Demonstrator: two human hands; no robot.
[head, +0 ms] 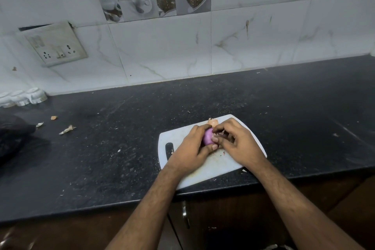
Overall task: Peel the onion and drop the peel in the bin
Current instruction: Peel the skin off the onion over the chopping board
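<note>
Both forearms enter from the near edge and meet over a white board (205,170) at the front of the black counter (121,128). We find the left hand (190,148) wrapped around the onion (208,138), thumb pressed on its purple, already bared side. Our right hand (235,140) is closed at the onion's right end, fingertips (215,139) pinched on skin there; what exactly they grip we cannot tell. The onion sits above the board's middle, between the two hands. One piece of peel (213,122) lies on the far edge of the board. More scraps (68,129) lie on the counter far to the left, well apart from the board. A socket plate (54,44) is on the tiled wall, far left.
</note>
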